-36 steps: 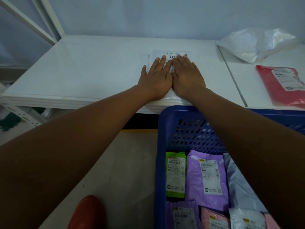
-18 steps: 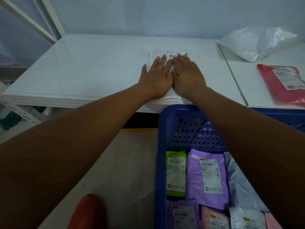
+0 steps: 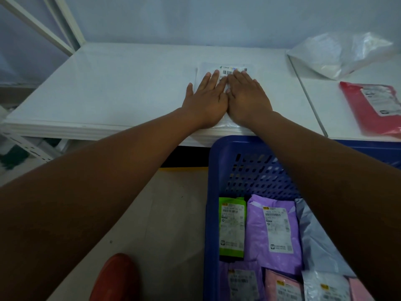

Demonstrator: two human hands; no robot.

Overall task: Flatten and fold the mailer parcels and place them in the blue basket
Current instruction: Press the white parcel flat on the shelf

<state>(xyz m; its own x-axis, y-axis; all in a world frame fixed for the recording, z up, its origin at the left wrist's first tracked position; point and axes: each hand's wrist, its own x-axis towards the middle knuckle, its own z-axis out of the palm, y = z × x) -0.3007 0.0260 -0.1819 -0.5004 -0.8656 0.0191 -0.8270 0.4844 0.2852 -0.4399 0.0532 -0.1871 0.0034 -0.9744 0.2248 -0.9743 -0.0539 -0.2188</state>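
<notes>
Head view: white mailer [image 3: 225,68] pressed flat under left hand [image 3: 206,101] and right hand [image 3: 249,98], fingers straight, nothing gripped. Folded parcels [image 3: 273,231] lie in blue basket [image 3: 211,192]; red mailer [image 3: 373,109] and crumpled bag [image 3: 340,53] not yet processed.

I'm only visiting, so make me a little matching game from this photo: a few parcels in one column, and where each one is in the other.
Things:
1 white mailer
2 red mailer
3 green mailer
4 crumpled clear bag

Places:
A in the blue basket
B flat on the table, near right
C pressed under the left hand and right hand
D table's far right corner

Pairs: 1-C, 2-B, 3-A, 4-D
</notes>
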